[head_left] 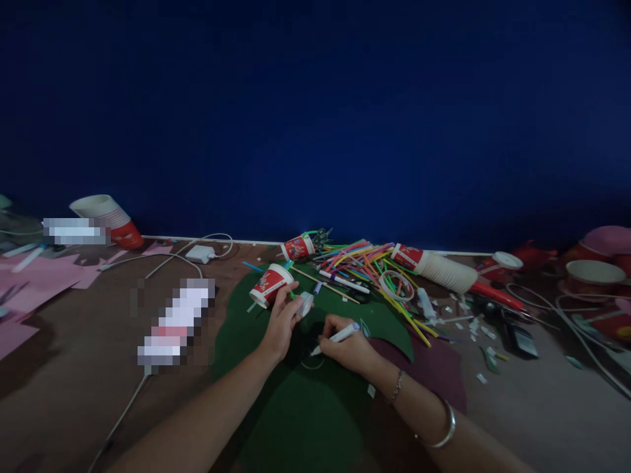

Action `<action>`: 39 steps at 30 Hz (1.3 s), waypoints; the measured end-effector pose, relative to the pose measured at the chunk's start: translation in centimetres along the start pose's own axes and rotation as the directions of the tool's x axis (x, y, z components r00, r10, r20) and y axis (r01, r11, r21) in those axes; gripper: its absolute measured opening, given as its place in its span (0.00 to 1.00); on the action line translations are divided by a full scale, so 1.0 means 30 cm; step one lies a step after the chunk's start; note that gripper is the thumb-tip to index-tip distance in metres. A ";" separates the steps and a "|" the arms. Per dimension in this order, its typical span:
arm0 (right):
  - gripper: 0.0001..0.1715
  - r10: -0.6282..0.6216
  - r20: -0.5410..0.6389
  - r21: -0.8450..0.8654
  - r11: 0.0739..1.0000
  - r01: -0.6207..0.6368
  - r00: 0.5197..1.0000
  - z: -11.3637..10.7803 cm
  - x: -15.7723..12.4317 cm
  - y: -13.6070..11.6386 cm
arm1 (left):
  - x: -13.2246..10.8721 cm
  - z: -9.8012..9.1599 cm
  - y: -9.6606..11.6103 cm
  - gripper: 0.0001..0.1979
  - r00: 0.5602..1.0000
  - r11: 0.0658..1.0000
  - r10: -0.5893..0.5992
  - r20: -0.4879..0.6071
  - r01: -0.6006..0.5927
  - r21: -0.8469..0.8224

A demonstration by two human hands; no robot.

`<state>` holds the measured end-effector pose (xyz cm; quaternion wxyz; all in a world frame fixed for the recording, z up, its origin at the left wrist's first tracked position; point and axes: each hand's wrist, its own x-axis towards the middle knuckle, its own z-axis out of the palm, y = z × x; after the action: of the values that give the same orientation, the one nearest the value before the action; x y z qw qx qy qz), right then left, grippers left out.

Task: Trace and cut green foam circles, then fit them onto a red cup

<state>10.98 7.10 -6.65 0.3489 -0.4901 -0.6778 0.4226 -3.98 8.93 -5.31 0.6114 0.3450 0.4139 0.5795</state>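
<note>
My right hand (342, 345) is closed around a white marker (344, 333) with a purple end. Its tip rests by a thin, pale circle outline (312, 365) on a dark green sheet (300, 414). My left hand (282, 322) pinches a small whitish rounded piece (306, 303), whose exact kind I cannot make out, above the same sheet. Just beyond that hand lies a tilted red and white paper cup (270, 284) with straws through it. A second marker (344, 282) and a thin wooden stick (328, 285) lie past my hands.
A pile of coloured straws (362, 259) lies ahead, near a long stack of paper cups (441, 269) and a roll of tape (396, 286). Scissors (323, 236) stand by another cup (298, 247). Leftward are a white charger (200, 254), cables and pink paper (42, 279). Paper scraps litter the right.
</note>
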 end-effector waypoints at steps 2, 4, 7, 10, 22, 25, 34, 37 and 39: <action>0.09 -0.010 0.002 -0.018 1.000 0.010 1.000 0.000 0.000 0.000 | -0.001 0.001 0.002 0.25 1.000 1.000 -0.002 -0.004 0.002 0.007; 0.09 -0.020 0.004 -0.032 0.999 0.020 1.000 0.001 -0.001 0.000 | -0.002 0.003 0.004 0.26 1.000 1.000 -0.006 -0.013 0.007 0.014; 0.09 -0.020 0.017 -0.036 0.999 0.021 1.000 0.002 -0.003 -0.001 | -0.002 0.004 0.005 0.26 1.000 1.000 -0.001 -0.021 0.001 0.023; 0.09 -0.015 0.027 -0.031 0.999 0.016 1.000 0.002 -0.005 -0.005 | -0.001 0.001 0.003 0.25 1.000 0.999 0.005 -0.019 -0.004 0.032; 0.10 0.002 0.044 -0.008 1.000 -0.002 0.999 0.002 -0.006 -0.018 | 0.000 -0.001 0.001 0.23 1.000 0.999 0.009 -0.012 -0.009 0.042; 0.11 0.026 0.038 0.122 0.992 -0.030 0.999 -0.002 -0.003 -0.020 | 0.002 -0.001 -0.001 0.24 1.000 1.000 -0.006 -0.016 0.007 0.026; 0.13 0.036 -0.215 0.202 0.979 0.009 0.976 -0.052 0.019 -0.009 | 0.000 0.003 0.006 0.21 0.999 0.999 -0.023 -0.036 0.024 0.031; 0.13 0.051 -0.251 0.257 0.966 0.016 0.967 -0.062 0.019 -0.009 | 0.000 0.001 0.005 0.21 0.999 0.999 -0.018 -0.041 0.020 0.043; 0.14 0.059 -0.358 0.337 0.939 0.070 0.932 -0.074 0.019 -0.012 | 0.001 0.000 0.002 0.21 0.999 0.999 -0.014 -0.033 0.015 0.035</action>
<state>12.65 8.11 -5.41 0.5494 -0.4895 -0.5186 0.4355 -4.02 8.97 -5.27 0.6025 0.3433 0.4364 0.5733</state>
